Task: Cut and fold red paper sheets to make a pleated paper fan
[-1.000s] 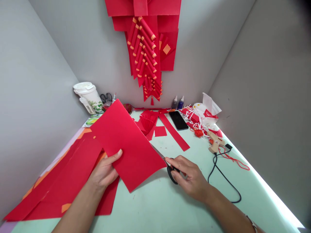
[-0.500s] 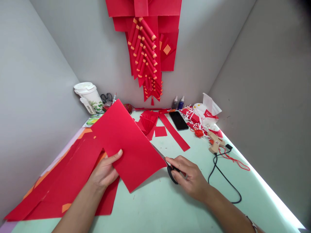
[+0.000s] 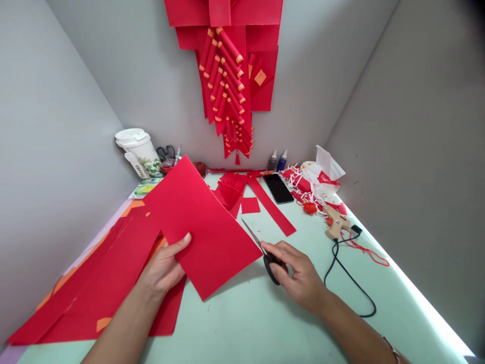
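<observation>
A rectangular sheet of red paper (image 3: 204,222) is held tilted above the table, its lower left edge pinched in my left hand (image 3: 166,263). The thumb lies on top of the sheet and the other fingers are under it. My right hand (image 3: 297,273) is closed round the black handles of a pair of scissors (image 3: 272,268). Their blades point up and left, alongside the sheet's right edge and close to its right corner. Under my left forearm lie larger red sheets (image 3: 98,273) with orange pieces showing at their edges.
Red paper strips (image 3: 271,205), a small red square (image 3: 250,205) and a phone (image 3: 278,188) lie beyond the sheet. A glue gun (image 3: 336,222) with a black cable is on the right. A white cup (image 3: 140,151) stands back left. Red firecracker decorations (image 3: 227,76) hang on the wall.
The scissor blades have come away from the sheet's right edge, moving slightly right. The sheet's right corner looks flatter. My left hand has stayed in place.
</observation>
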The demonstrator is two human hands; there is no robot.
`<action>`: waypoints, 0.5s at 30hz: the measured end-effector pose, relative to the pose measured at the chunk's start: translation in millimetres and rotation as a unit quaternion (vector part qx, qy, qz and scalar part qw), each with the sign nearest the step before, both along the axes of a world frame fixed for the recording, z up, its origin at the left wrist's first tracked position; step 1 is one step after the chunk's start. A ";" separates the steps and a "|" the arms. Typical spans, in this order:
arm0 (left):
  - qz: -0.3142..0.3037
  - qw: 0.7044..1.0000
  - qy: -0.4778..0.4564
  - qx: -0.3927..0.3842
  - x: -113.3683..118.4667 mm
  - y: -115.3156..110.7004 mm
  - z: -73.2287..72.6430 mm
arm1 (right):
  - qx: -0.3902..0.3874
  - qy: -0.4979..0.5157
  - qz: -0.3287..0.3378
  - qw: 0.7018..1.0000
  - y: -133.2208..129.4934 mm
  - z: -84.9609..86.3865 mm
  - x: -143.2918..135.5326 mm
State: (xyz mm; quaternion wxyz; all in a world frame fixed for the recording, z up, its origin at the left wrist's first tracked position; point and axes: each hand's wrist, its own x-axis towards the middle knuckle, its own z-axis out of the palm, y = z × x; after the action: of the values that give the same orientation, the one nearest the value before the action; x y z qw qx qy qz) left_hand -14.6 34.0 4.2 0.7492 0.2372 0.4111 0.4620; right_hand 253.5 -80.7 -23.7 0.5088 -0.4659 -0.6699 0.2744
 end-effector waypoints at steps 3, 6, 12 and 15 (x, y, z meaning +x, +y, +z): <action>0.000 1.000 -0.001 -0.006 -0.8 0.2 0.9 | -0.026 0.012 -0.007 1.000 1.1 -0.5 3.1; -0.002 1.000 -0.007 -0.012 -0.7 -0.7 2.5 | -0.041 0.018 0.004 0.999 1.7 -0.9 4.1; 0.012 1.000 -0.005 0.009 0.5 -2.1 6.2 | -0.079 0.068 0.006 0.995 1.9 -4.5 3.6; 0.024 0.999 0.013 0.024 1.0 -3.8 11.3 | -0.132 0.142 -0.010 0.981 2.0 -7.8 4.2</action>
State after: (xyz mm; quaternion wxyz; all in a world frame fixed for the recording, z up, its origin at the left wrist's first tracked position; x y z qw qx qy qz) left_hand -13.6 30.2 15.5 0.7265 0.2515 0.4154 0.4863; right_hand 257.6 -78.6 -31.5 0.5353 -0.4917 -0.5444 0.4187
